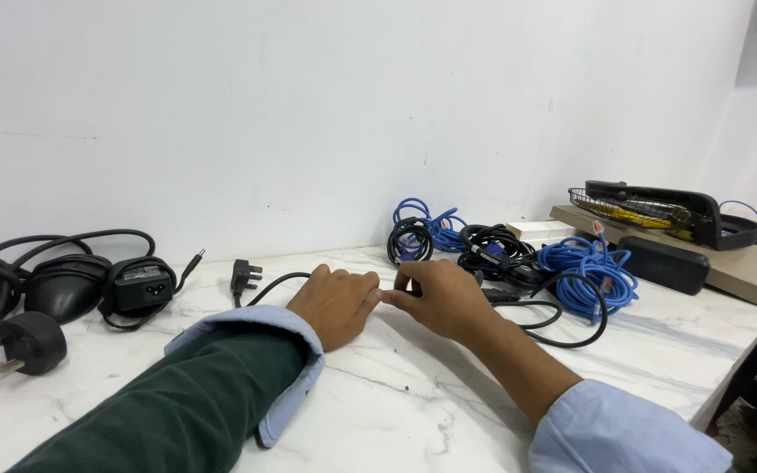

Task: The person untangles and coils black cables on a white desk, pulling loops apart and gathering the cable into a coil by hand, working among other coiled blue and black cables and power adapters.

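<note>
On a white marble table [413,403], both hands meet fingertip to fingertip: left hand [336,302] curled over a black cable [275,282], right hand [440,296] pinching it, blue cable coils [589,276] just beyond.

The scene is bright and evenly lit, with soft, diffuse light that seems to come from above and in front. The white wall [352,114] reads clean, shading slightly greyer toward the far right corner. The marble table [396,394] carries a mild sheen but no harsh glare. Shadows are faint and soft-edged, showing just under the hands [387,302] and beneath the black cables [10,271] at left. Focus is sharp in the middle; the near sleeves [221,385] at the bottom edge look slightly soft, and the edges stretch a little.
</note>
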